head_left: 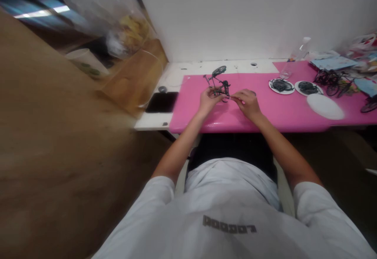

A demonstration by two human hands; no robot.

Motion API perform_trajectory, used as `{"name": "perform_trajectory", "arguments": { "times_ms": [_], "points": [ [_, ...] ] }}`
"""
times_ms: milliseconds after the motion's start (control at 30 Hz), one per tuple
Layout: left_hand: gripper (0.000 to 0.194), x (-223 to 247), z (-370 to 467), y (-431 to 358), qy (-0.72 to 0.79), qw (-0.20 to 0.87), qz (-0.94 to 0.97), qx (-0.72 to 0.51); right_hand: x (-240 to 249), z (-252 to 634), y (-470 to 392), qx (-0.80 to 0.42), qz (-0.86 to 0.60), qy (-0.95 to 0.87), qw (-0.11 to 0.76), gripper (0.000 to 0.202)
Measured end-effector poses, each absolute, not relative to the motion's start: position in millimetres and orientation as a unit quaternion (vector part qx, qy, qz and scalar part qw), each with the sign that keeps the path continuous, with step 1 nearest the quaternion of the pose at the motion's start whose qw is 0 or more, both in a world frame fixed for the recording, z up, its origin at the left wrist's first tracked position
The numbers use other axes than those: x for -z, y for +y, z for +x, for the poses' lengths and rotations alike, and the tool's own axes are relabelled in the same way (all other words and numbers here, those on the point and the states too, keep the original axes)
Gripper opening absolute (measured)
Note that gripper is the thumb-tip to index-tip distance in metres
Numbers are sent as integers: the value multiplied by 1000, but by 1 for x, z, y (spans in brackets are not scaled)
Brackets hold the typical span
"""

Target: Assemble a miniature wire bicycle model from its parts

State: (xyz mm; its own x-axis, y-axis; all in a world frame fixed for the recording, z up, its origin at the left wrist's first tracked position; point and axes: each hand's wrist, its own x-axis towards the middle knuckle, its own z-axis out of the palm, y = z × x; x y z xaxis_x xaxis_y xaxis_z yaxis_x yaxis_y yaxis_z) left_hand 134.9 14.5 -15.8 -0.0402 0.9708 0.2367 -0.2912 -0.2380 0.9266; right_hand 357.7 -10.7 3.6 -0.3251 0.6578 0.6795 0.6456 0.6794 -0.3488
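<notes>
A small dark model bicycle (225,84) is tilted above the pink mat (203,123), with one wheel (219,71) at its far end. My left hand (208,100) is closed around the frame on its left side. From the right, my right hand (247,101) pinches at the near end of the model, thumb and forefinger together. Whatever lies between those right fingertips is too small to make out. The left fingers partly cover the frame.
On the right are two white plates (272,90) of dark small parts, a white oval plate (325,106), several more model bicycles (332,82) and a clear bottle (290,64). A black flat object (161,102) lies at the left. A white wall (235,19) stands behind.
</notes>
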Motion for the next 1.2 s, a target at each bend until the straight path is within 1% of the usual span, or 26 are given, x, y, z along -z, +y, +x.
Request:
{"name": "perform_trajectory", "arguments": {
  "times_ms": [300, 433, 567, 733, 833, 1067, 1200],
  "points": [
    [62, 12, 139, 7, 348, 504, 487, -623, 1, 360, -7, 4, -385, -816, 432, 29],
    [60, 7, 142, 0, 347, 505, 491, -620, 0, 361, -8, 16, -384, -810, 443, 34],
    [59, 1, 144, -5, 348, 505, 495, -616, 0, 363, -9, 21, -407, -807, 427, 37],
    [57, 1, 147, -7, 349, 497, 503, -615, 0, 364, -12, 53, -406, -816, 408, 50],
    [55, 2, 149, -8, 347, 488, 510, -618, 0, 364, -14, 69, -422, -814, 393, 53],
    [56, 0, 152, -15, 341, 496, 515, -610, 0, 363, -13, 107, -439, -793, 408, 59],
    [53, 1, 156, -17, 337, 503, 518, -604, 2, 363, -12, 106, -446, -787, 413, 65]
  ]
}}
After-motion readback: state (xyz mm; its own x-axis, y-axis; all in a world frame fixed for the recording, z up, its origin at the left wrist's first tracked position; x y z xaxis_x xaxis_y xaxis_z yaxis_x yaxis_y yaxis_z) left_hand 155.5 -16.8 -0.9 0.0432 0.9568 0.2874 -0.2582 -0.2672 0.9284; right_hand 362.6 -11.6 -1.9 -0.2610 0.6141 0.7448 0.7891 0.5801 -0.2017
